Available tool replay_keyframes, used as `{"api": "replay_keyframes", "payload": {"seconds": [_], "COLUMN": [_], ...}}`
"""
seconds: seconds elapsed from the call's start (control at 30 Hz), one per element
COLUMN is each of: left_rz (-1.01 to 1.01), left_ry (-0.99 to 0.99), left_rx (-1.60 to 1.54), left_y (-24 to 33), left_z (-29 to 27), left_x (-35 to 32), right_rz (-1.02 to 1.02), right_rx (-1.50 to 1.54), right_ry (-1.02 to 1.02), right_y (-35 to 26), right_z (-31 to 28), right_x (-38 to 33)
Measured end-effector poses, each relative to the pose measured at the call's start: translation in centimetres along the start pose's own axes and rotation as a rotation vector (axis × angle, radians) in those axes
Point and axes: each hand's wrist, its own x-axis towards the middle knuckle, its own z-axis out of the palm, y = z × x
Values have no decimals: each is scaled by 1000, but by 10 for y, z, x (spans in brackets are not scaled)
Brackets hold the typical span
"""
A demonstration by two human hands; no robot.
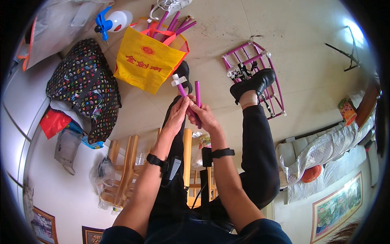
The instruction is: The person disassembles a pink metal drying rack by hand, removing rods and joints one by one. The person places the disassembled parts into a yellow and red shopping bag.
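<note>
In front of my legs, my left hand (177, 115) is closed around a purple tube (181, 90). A white plastic connector (178, 80) caps that tube's far end. Close beside it, my right hand (205, 117) grips a second purple tube (198, 90), which stands almost straight away from me. The fingers of both hands meet or nearly meet, and a purple piece shows below them; which tube it belongs to I cannot tell. A yellow bag (142, 57) beyond my left hand holds several purple tubes (174, 22).
At the right, my shoe (254, 84) rests on a purple tube frame (278, 91) with white joints. A spray bottle (118, 21), a patterned black cover (83, 77) and a red bag (55, 122) lie left. Wooden chairs (126, 171) stand near me; a covered sofa (317, 150) is right.
</note>
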Motion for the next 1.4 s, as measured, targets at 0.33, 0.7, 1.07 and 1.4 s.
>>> {"api": "replay_keyframes", "payload": {"seconds": [0.33,0.7,1.07,1.4], "left_rz": [1023,1181,873,619], "left_ry": [-433,-688,-754,-799], "left_rx": [1280,1164,1022,1109], "left_y": [176,196,169,162], "left_z": [-51,-26,-41,-48], "left_x": [-37,-133,-151,-155], "right_rz": [380,662,690,609], "right_rx": [149,-29,-32,-214], "right_ry": [-606,-571,-604,-596], "right_y": [-56,-44,-31,-22], "right_z": [52,99,95,87], "right_x": [-77,-193,-205,-197]}}
